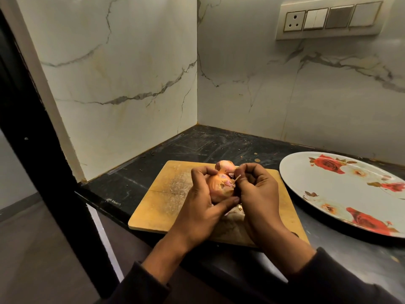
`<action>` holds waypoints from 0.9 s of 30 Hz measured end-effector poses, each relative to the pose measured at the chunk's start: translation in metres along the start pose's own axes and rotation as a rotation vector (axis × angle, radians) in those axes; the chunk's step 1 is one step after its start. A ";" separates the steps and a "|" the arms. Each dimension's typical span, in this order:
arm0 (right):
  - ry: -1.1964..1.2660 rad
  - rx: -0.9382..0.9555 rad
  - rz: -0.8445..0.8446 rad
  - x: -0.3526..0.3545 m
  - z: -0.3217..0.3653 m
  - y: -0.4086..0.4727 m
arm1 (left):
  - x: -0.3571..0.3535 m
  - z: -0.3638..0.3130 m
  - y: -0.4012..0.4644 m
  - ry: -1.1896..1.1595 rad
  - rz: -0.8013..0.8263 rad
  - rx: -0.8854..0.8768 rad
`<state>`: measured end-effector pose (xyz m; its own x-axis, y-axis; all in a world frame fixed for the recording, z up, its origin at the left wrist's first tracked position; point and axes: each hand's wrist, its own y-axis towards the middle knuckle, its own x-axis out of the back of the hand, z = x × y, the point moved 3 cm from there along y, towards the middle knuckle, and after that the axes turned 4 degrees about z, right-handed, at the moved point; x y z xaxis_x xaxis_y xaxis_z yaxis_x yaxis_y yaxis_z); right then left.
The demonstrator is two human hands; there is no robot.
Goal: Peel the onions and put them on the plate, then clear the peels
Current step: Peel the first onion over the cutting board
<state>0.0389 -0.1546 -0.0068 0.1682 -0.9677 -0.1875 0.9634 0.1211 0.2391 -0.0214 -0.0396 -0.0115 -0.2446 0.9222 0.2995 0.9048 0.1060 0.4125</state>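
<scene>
Near the counter's (122, 189) left corner lies a wooden cutting board (162, 207), its near edge at the counter's front edge. Above the board, the left hand (201, 207) cups an onion (219, 187), fingers and thumb curled round it. A second onion (223, 166) sits by the board's far edge. The right hand (258, 194) pinches a strip of skin at the held onion's top. Peeling looks barely begun; next the skin must be pulled free. The floral plate (341, 189), on the counter right of the board, holds no onions.
</scene>
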 end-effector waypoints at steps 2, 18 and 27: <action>-0.048 0.031 0.019 0.002 0.000 0.002 | 0.002 0.001 0.002 -0.004 0.011 0.021; -0.751 0.379 0.184 0.015 0.022 -0.001 | 0.010 0.009 0.013 -0.209 0.003 0.193; -0.124 -0.108 0.396 0.006 0.013 -0.006 | 0.009 -0.002 0.021 -0.212 0.162 0.147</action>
<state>0.0318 -0.1644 0.0032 0.5092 -0.8605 0.0162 0.8471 0.5044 0.1675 -0.0048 -0.0301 0.0015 -0.0283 0.9870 0.1583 0.9706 -0.0107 0.2405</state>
